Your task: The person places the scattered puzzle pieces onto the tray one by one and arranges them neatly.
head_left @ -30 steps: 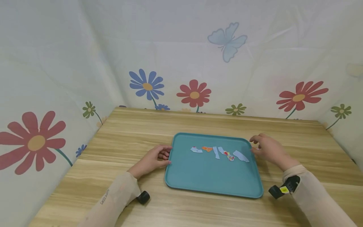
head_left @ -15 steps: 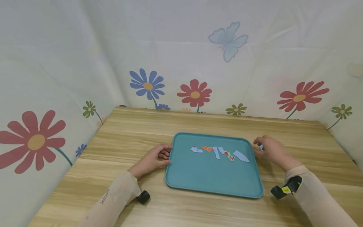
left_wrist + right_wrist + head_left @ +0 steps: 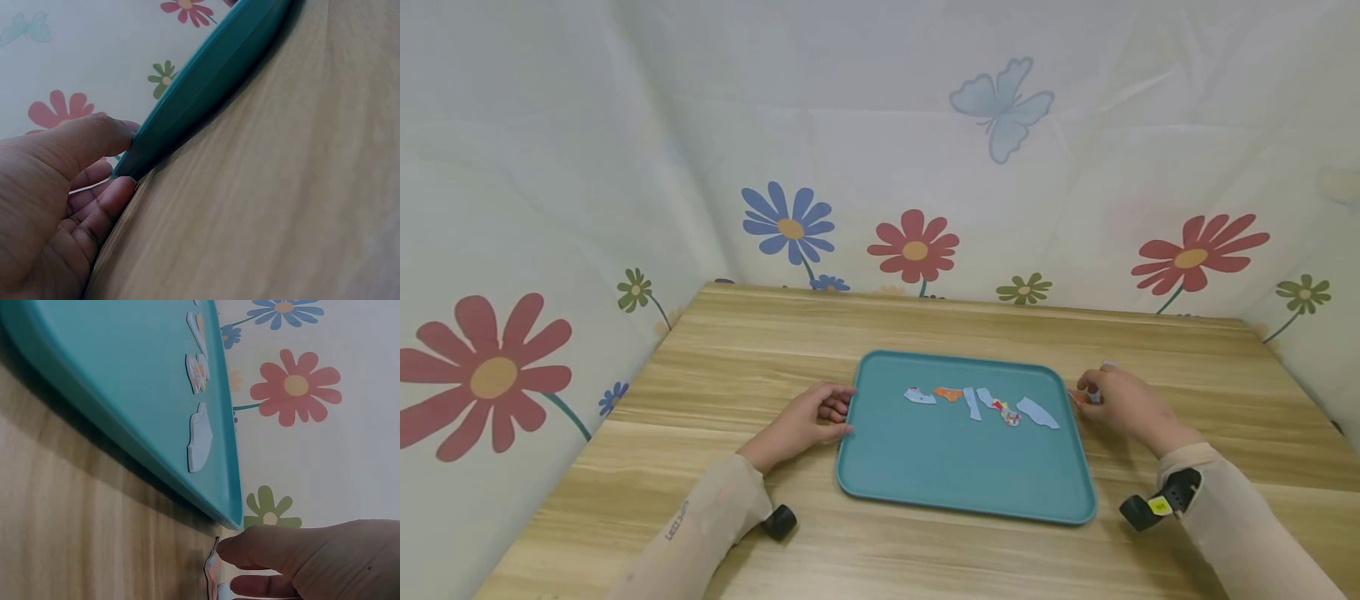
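A teal tray (image 3: 962, 467) lies on the wooden table. My left hand (image 3: 808, 417) holds its left edge, with thumb and fingertips at the rim in the left wrist view. Beyond the tray's right edge, my right hand (image 3: 1123, 404) pinches an orange-and-pale flat printed piece (image 3: 212, 570) between thumb and fingers; the hand hides part of it. A small pale bit (image 3: 1108, 364) shows just above that hand. On the tray lie several irregular flat pieces: a pale one (image 3: 1038, 413), a multicoloured one (image 3: 1007, 413), an orange one (image 3: 948, 393) and a white-and-red one (image 3: 919, 396).
The wood-grain table (image 3: 760, 333) extends around the tray on all sides. A white cloth backdrop (image 3: 850, 125) printed with flowers and a butterfly hangs along the back and sides.
My right hand shifts slightly right, away from the tray's rim. An orange part of a piece has come into view at its fingertips. The left hand and the tray stay put.
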Available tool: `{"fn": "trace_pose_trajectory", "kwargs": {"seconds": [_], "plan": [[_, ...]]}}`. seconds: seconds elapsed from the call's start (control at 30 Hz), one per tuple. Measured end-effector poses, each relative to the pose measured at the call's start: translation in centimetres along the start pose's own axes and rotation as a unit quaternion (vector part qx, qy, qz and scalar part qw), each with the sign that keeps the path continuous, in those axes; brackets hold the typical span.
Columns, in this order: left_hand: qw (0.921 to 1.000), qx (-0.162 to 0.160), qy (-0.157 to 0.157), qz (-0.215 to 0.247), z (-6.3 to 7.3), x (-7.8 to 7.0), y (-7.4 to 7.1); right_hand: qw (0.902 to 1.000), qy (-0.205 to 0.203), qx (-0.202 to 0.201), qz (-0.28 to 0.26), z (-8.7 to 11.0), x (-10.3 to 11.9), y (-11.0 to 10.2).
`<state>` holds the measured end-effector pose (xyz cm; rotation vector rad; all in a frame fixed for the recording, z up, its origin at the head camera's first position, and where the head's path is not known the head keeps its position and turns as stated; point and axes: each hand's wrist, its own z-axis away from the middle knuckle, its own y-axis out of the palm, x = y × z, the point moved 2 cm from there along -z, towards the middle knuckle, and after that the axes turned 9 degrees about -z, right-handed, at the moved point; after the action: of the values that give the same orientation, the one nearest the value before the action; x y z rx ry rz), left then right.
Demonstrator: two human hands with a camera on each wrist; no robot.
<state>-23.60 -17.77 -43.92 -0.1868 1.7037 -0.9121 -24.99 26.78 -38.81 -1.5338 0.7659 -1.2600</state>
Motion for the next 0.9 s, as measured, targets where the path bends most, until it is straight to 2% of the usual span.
{"fn": "trace_pose_trajectory", "kwargs": {"seconds": [0.33,0.9], "plan": [[1.0000,-0.002,-0.001,0.001,0.04,-0.01,0.00,0.9997,-0.019,-0.013,0.010,0.16,-0.44,0.38],[1.0000,-0.004,0.002,0.006,-0.03,0.20,0.03,0.9998,0.010,0.015,0.009,-0.31,-0.42,0.51]]}}
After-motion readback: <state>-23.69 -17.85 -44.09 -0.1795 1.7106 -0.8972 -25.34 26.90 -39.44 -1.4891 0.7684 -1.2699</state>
